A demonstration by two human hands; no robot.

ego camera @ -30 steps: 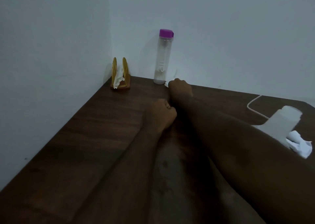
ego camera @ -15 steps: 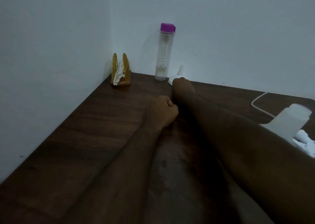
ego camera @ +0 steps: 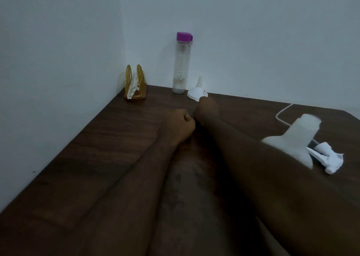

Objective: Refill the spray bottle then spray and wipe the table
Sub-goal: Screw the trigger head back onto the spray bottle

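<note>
At the far wall, a clear bottle (ego camera: 181, 67) with a purple cap stands upright on the dark wooden table (ego camera: 97, 158); everything else is placed from it. Just to its right a white funnel (ego camera: 196, 92) sits mouth-down, spout up. Left of the bottle, in the corner, a gold napkin holder (ego camera: 136, 86) holds a white tissue.

In front of the bottle and slightly right, the right hand (ego camera: 207, 107) reaches to the funnel's near rim. Its fingers are hidden behind the back of the hand, so I cannot tell whether they pinch the rim. Directly in front of the bottle, the left hand (ego camera: 180, 123) rests on the table as a fist, fingers curled tight into the palm, with nothing seen in it.

Well to the bottle's right and nearer the camera stands the white spray bottle (ego camera: 292, 141), its neck uncapped, partly hidden by the right forearm. Farther right still, its trigger head (ego camera: 327, 158) lies on the table, and a white cable (ego camera: 282, 113) runs behind. Wet patches (ego camera: 185, 187) show between the forearms.
</note>
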